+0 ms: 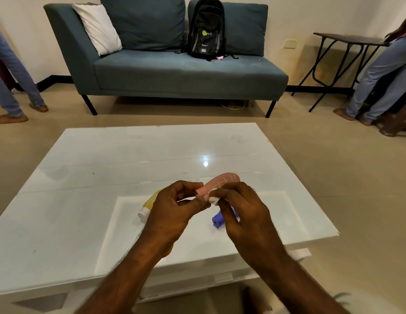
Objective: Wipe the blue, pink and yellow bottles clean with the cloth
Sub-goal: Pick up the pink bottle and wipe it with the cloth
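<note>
A pink bottle (220, 183) is held up above the white glass table (84, 200). My left hand (172, 209) pinches its near cap end, and the body points away to the right. My right hand (240, 207) grips a small white cloth (213, 198) and presses it against the bottle near the cap. Lying on the table behind my left hand is a yellow bottle (150, 201) with a white cap, partly hidden. A blue bottle (219, 219) lies under my right hand, mostly covered by it.
A blue sofa (175, 71) with a black backpack (206, 28) and a white pillow stands beyond the table. A dark folding table (347, 39) is at the back right. People's legs show at the left and right edges.
</note>
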